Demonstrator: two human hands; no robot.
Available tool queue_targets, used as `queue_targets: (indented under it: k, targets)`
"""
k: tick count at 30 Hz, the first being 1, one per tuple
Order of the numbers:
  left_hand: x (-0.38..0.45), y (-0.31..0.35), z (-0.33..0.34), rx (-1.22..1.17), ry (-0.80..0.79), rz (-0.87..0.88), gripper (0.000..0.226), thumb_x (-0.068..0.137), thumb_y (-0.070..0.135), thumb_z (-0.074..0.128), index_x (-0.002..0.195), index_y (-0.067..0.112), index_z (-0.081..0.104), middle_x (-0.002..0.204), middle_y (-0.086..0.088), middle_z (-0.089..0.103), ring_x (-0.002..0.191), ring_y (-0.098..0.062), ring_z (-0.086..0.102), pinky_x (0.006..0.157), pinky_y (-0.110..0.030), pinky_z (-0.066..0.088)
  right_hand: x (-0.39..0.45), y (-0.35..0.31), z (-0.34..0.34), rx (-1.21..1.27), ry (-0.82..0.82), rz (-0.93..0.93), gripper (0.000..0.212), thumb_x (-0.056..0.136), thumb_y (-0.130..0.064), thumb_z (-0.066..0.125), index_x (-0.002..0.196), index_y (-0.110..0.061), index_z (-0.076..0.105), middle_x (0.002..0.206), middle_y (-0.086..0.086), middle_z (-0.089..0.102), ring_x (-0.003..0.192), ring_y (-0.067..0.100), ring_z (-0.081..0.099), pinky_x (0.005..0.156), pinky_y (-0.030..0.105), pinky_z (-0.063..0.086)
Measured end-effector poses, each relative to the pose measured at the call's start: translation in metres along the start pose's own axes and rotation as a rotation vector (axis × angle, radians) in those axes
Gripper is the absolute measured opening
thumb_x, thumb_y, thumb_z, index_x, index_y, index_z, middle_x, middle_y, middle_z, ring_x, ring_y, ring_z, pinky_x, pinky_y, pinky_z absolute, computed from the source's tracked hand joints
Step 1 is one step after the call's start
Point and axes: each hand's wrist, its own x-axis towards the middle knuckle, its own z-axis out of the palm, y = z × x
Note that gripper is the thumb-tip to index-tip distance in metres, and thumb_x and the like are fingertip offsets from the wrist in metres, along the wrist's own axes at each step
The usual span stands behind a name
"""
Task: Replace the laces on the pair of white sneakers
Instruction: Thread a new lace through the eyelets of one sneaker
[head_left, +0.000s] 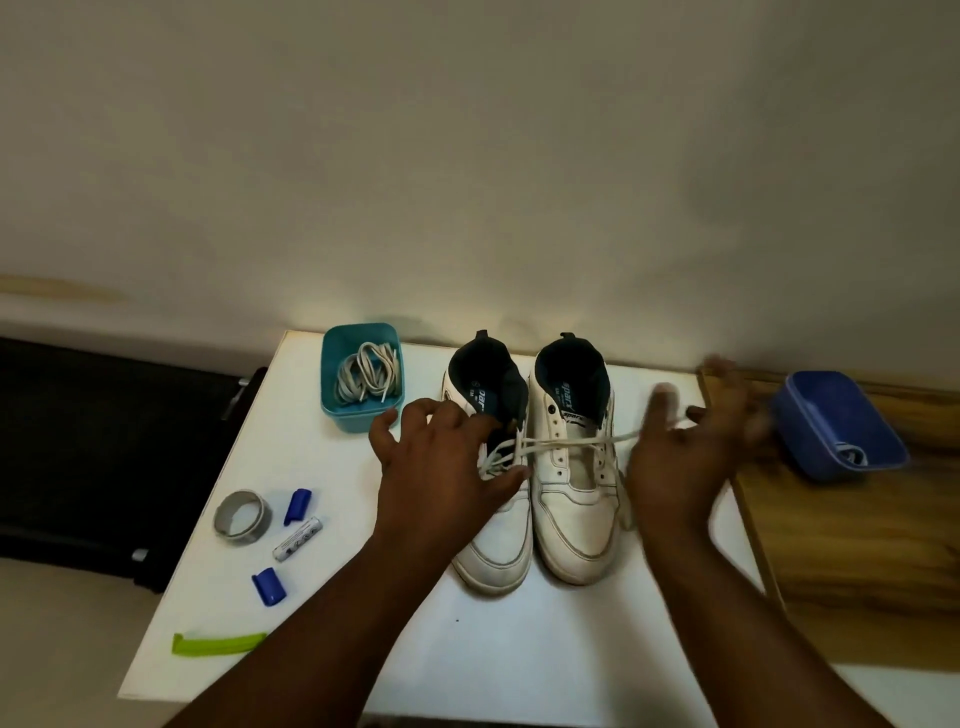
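Pair of white sneakers on white worktop (519, 649), toes toward near edge, heels at far edge. Left sneaker (496, 545) partly laced; right sneaker (574, 499) has bare eyelets. Left hand (441, 457) rests on left sneaker's lacing, fingers spread, not clamped. One lace (571, 441) runs taut across right sneaker to right hand (685, 452); hand motion-blurred, grip state cannot tell. Teal tub (337, 410) with spare laces (369, 371) at far-left corner. Blue tub (831, 415) beyond right edge.
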Motion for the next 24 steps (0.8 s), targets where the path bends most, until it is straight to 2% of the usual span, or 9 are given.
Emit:
queue_targets:
  k: [2, 4, 7, 9, 12, 15, 18, 21, 24]
  targets:
    - [0.000, 0.000, -0.001, 0.008, 0.009, 0.000, 0.057, 0.079, 0.083, 0.048, 0.121, 0.046, 0.059, 0.124, 0.013, 0.059, 0.133, -0.019, 0.042, 0.113, -0.053, 0.022, -0.023, 0.007, 0.015, -0.365, -0.370, -0.222, 0.035, 0.094, -0.027, 0.069, 0.129, -0.028, 0.065, 0.152, 0.005, 0.039, 0.135, 0.021, 0.035, 0.108, 0.038, 0.043]
    - [0.001, -0.001, -0.001, 0.015, 0.020, -0.002, 0.057, 0.078, 0.083, 0.048, 0.120, 0.045, 0.059, 0.120, 0.012, 0.060, 0.130, -0.020, 0.045, 0.111, -0.053, 0.025, -0.038, 0.012, 0.023, -0.532, -0.568, -0.316, 0.023, 0.091, -0.028, 0.071, 0.114, -0.032, 0.074, 0.157, 0.003, 0.040, 0.143, 0.029, 0.027, 0.112, 0.051, 0.032]
    - [-0.001, -0.006, -0.001, 0.024, 0.022, -0.002, 0.057, 0.078, 0.084, 0.048, 0.121, 0.047, 0.057, 0.123, 0.012, 0.059, 0.132, -0.021, 0.044, 0.110, -0.053, 0.024, -0.038, 0.011, 0.023, -0.532, -0.543, -0.338, 0.008, 0.093, -0.029, 0.070, 0.097, -0.033, 0.075, 0.155, 0.002, 0.045, 0.145, 0.032, 0.028, 0.111, 0.054, 0.029]
    - [-0.001, -0.007, -0.002, 0.018, 0.024, -0.006, 0.055, 0.079, 0.083, 0.049, 0.120, 0.047, 0.056, 0.124, 0.012, 0.059, 0.133, -0.022, 0.043, 0.111, -0.053, 0.024, -0.026, 0.009, 0.018, -0.540, -0.437, -0.343, 0.008, 0.094, -0.029, 0.068, 0.099, -0.032, 0.074, 0.150, 0.001, 0.050, 0.142, 0.031, 0.033, 0.108, 0.053, 0.031]
    - [-0.003, -0.005, -0.003, 0.020, 0.012, -0.009, 0.054, 0.080, 0.082, 0.049, 0.121, 0.047, 0.055, 0.125, 0.012, 0.058, 0.135, -0.022, 0.041, 0.112, -0.054, 0.023, -0.008, 0.008, 0.008, -0.459, -0.268, -0.143, 0.009, 0.094, -0.033, 0.071, 0.101, -0.034, 0.076, 0.144, -0.002, 0.053, 0.136, 0.029, 0.042, 0.106, 0.052, 0.033]
    - [-0.003, -0.003, -0.003, 0.018, 0.023, -0.011, 0.053, 0.081, 0.081, 0.051, 0.121, 0.046, 0.055, 0.126, 0.012, 0.058, 0.134, -0.022, 0.040, 0.112, -0.054, 0.022, -0.007, 0.010, 0.007, -0.349, -0.244, 0.061, 0.014, 0.094, -0.032, 0.073, 0.107, -0.036, 0.074, 0.146, -0.001, 0.050, 0.138, 0.031, 0.042, 0.109, 0.054, 0.032]
    - [-0.003, -0.004, -0.001, -0.008, 0.024, -0.012, 0.054, 0.082, 0.080, 0.052, 0.123, 0.046, 0.054, 0.128, 0.013, 0.056, 0.136, -0.021, 0.038, 0.113, -0.053, 0.021, -0.013, 0.005, 0.008, -0.374, -0.244, -0.087, 0.020, 0.090, -0.027, 0.076, 0.107, -0.034, 0.067, 0.145, 0.003, 0.045, 0.139, 0.030, 0.038, 0.110, 0.054, 0.033]
    - [-0.003, -0.005, -0.001, -0.024, 0.033, -0.006, 0.056, 0.081, 0.080, 0.055, 0.126, 0.046, 0.055, 0.129, 0.011, 0.057, 0.135, -0.021, 0.040, 0.112, -0.053, 0.023, -0.019, 0.002, 0.011, -0.616, -0.447, -0.323, 0.012, 0.082, -0.031, 0.080, 0.088, -0.035, 0.070, 0.146, 0.001, 0.049, 0.145, 0.030, 0.029, 0.113, 0.053, 0.024]
    - [-0.003, -0.005, -0.002, -0.003, 0.016, -0.008, 0.059, 0.081, 0.080, 0.054, 0.129, 0.046, 0.052, 0.132, 0.011, 0.056, 0.136, -0.021, 0.040, 0.112, -0.053, 0.023, -0.027, 0.007, 0.011, -0.823, -0.565, -0.375, 0.017, 0.079, -0.042, 0.083, 0.092, -0.038, 0.073, 0.154, 0.006, 0.046, 0.151, 0.038, 0.020, 0.119, 0.059, 0.012]
